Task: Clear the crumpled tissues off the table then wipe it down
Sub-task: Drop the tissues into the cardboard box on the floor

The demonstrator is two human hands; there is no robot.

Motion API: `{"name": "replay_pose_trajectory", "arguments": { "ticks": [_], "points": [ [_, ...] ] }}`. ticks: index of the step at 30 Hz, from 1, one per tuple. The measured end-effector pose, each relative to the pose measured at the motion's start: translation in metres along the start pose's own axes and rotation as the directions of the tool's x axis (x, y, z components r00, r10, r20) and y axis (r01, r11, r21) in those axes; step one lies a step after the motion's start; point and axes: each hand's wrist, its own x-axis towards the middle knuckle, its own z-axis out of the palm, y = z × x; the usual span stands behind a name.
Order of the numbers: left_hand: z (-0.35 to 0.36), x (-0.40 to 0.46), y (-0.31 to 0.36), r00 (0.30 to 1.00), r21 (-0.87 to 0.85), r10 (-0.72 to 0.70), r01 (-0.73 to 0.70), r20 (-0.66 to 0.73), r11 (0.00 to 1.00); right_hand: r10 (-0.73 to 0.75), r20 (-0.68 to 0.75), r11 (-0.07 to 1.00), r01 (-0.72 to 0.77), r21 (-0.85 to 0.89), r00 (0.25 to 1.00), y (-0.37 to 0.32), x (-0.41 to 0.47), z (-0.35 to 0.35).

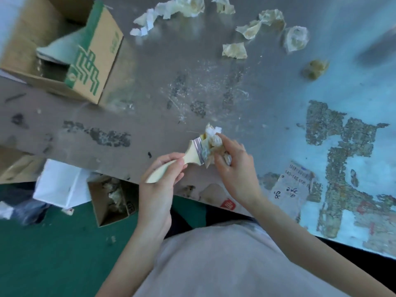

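My left hand [164, 170] grips the pale handle of a flat paintbrush [194, 154] near the table's front edge. My right hand [234, 168] pinches a crumpled tissue [213, 136] wrapped around the brush's bristles, which are hidden by it. Several stained crumpled tissues lie at the far side of the grey table [150, 82]: a long white one [150, 20], a cluster [189, 6], one [234, 50] in the middle, others [296, 38] to the right, and a darker wad [315, 68].
An open cardboard box with green print [64, 50] stands on the table's far left. A small carton holding used tissues [113, 200] and a white box [60, 185] sit on the green floor below. Torn paper labels [293, 185] stick to the table's right part.
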Motion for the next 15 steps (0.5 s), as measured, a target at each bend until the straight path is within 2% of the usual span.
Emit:
{"name": "replay_pose_trajectory", "arguments": {
  "ticks": [7, 15],
  "points": [
    [-0.073, -0.020, -0.014, 0.996, -0.156, 0.053, -0.064, -0.077, 0.986, -0.083, 0.125, 0.991, 0.095, -0.097, 0.989, -0.029, -0.024, 0.058],
    [-0.204, -0.042, -0.032, 0.980, -0.268, 0.035, -0.089, -0.198, 0.959, -0.147, 0.278, 0.971, 0.192, -0.144, 0.949, -0.079, -0.077, 0.164]
  ]
}}
